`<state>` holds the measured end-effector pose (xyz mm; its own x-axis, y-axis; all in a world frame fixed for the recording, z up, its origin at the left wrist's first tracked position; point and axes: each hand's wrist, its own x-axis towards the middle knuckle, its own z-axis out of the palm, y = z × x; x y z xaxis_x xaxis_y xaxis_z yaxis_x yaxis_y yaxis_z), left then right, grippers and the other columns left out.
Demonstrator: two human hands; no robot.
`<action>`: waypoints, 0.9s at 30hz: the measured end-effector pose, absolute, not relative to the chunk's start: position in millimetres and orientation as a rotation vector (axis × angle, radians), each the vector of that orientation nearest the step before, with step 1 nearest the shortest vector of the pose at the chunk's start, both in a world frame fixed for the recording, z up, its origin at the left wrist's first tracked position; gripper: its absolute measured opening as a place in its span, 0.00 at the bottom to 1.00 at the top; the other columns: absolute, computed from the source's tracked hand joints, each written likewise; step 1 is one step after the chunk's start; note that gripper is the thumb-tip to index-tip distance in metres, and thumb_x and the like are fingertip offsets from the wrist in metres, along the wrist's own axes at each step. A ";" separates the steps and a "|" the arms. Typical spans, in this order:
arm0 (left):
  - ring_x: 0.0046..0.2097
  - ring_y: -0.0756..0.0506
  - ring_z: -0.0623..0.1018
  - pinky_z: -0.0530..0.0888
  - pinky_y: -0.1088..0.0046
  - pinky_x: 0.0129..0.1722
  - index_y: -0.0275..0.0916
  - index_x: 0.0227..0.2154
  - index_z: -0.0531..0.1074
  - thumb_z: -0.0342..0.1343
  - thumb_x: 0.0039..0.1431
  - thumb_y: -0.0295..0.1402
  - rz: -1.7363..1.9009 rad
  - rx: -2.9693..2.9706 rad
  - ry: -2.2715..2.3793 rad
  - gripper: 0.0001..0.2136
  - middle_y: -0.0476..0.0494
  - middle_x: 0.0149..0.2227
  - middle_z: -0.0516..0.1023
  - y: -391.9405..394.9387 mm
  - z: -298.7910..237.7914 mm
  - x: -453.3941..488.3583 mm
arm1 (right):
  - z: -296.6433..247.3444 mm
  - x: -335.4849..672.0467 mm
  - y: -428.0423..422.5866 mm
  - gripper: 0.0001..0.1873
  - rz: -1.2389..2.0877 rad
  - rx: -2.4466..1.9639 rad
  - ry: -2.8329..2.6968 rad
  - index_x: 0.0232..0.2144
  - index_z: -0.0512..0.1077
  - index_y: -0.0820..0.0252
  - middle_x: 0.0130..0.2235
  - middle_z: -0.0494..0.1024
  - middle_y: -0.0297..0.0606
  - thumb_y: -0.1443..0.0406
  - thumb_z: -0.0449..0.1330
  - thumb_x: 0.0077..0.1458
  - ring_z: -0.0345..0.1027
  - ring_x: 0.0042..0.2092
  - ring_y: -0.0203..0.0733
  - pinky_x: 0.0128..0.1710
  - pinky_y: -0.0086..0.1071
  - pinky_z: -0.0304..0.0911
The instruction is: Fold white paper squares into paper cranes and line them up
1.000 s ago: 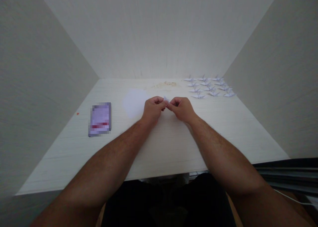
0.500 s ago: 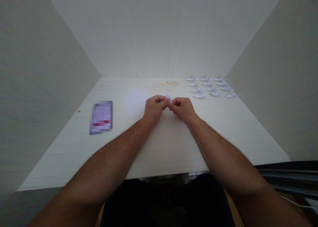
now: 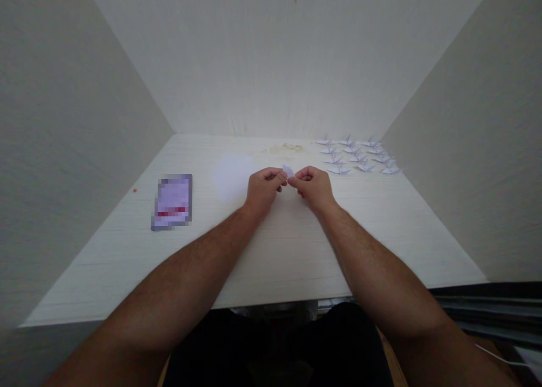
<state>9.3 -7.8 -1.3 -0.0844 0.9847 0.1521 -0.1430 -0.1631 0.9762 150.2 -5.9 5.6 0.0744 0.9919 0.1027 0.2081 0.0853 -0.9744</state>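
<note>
Between my two hands is a small folded piece of white paper (image 3: 288, 171), held just above the table's middle. My left hand (image 3: 266, 188) pinches its left side with thumb and forefinger. On the other side my right hand (image 3: 314, 185) grips the paper's right edge, its fingers curled in. The fingers cover much of the paper, so its exact folds are hard to make out. Beyond my left hand lies a stack of white paper sheets (image 3: 232, 175). Several folded paper cranes (image 3: 358, 159) stand in rows at the back right.
A pixelated purple, flat rectangular object (image 3: 173, 200) lies on the left of the white table (image 3: 288, 251). A small orange dot (image 3: 135, 190) is near the left edge. Brownish marks (image 3: 288, 148) show at the back. Panels close in the sides and back.
My hands have parted very slightly, and more of the small paper shows between the fingers. The view has tilted up a little. Both hands keep their hold.
</note>
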 end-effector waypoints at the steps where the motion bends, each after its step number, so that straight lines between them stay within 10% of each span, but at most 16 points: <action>1: 0.25 0.52 0.72 0.67 0.75 0.25 0.36 0.28 0.78 0.64 0.47 0.35 1.452 1.182 1.083 0.08 0.48 0.23 0.76 -8.5 -0.3 9.2 | 5.1 150.3 -5.5 0.15 0.913 -1.321 -1.335 0.25 0.69 0.58 0.20 0.69 0.27 0.58 0.68 0.39 0.60 0.21 0.32 0.21 0.27 0.55; 27: 0.37 0.46 0.80 0.76 0.68 0.43 0.39 0.28 0.81 0.67 0.49 0.38 1.497 1.349 1.123 0.08 0.44 0.32 0.83 -13.2 9.0 4.8 | 11.8 153.0 -10.8 0.18 0.970 -1.154 -1.414 0.32 0.77 0.60 0.28 0.79 0.35 0.52 0.68 0.44 0.66 0.26 0.34 0.21 0.28 0.63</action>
<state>4.8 -13.2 9.0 -0.0999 0.9569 0.2729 -0.0051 -0.2747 0.9615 153.0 -10.8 11.8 -0.0157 0.9765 0.2148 0.1511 0.2147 -0.9649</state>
